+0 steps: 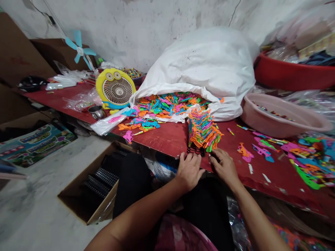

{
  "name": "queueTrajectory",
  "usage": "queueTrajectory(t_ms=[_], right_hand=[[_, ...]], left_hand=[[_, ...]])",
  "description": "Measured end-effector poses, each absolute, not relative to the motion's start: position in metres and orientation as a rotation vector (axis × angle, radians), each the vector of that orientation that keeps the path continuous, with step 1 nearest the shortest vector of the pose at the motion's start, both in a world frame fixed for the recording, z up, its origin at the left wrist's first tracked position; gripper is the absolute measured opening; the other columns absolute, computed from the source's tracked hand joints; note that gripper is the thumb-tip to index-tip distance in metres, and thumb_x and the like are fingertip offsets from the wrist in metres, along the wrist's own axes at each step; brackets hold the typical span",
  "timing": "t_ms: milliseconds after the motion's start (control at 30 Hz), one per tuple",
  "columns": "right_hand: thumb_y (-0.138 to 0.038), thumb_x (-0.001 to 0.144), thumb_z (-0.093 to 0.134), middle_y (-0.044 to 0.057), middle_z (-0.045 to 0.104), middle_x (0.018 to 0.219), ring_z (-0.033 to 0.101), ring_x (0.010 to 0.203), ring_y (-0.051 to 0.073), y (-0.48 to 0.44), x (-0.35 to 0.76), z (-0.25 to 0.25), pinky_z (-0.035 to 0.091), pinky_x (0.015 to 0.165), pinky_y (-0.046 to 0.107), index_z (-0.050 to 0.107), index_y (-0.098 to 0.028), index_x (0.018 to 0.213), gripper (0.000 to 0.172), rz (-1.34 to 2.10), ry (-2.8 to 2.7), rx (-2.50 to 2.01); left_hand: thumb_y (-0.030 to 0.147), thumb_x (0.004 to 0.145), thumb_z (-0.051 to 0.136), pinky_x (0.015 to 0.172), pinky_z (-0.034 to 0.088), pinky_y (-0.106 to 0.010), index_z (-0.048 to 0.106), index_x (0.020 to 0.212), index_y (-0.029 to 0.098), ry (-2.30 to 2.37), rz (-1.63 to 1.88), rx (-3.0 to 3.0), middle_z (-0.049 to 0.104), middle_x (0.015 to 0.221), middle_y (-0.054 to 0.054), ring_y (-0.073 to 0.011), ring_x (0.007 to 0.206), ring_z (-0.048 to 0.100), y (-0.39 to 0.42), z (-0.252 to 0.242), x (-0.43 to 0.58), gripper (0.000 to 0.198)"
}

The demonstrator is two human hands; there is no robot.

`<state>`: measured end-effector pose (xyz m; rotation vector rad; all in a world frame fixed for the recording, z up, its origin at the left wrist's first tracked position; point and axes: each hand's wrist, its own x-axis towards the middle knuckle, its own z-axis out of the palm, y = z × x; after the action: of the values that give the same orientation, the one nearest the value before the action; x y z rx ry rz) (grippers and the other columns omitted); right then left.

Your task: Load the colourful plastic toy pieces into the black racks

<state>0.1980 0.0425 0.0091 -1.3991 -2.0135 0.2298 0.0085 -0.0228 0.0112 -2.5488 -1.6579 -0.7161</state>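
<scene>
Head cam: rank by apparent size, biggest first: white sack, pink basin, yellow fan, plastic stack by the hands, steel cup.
1. White sack
2. Pink plastic basin
3. Tie: yellow desk fan and stack of coloured plastic pieces look alike; the stack's nearness makes ranking unsure
4. Steel cup

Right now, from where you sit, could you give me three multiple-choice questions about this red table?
1. Where are the left hand and right hand?
A. Against the wall
B. At the front edge of the red table
C. In a cardboard box

2. What colour are the blades of the small fan?
A. Green
B. Pale blue
C. Red

3. What state is the white sack in?
A. Tied shut
B. Open, with plastic pieces at its mouth
C. Flat and empty

Answers:
1. B: both rest there beside a stack of colourful plastic pieces.
2. B: the blades show pale blue.
3. B: the pieces spill from its open mouth.
</scene>
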Motion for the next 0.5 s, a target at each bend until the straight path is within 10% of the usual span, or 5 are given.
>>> queueTrajectory(t_ms=[500], right_hand=[[-0.033, 0.091, 0.049, 0.009, 0.062, 0.129, 0.051, 0.125, 0.028, 0.032, 0.153, 0.008, 0.039, 0.102, 0.050, 0.069, -0.024, 0.118, 0.034, 0.192, -2.137, -1.302]], left_hand=[[0.049, 0.086, 0.064, 0.105, 0.033, -0.051, 0.058, 0.097, 0.020, -2.077, -1.076, -2.101, 0.060, 0.106, -0.007, -0.0267, 0.108, 0.052, -0.007, 0.011, -0.043, 0.032]])
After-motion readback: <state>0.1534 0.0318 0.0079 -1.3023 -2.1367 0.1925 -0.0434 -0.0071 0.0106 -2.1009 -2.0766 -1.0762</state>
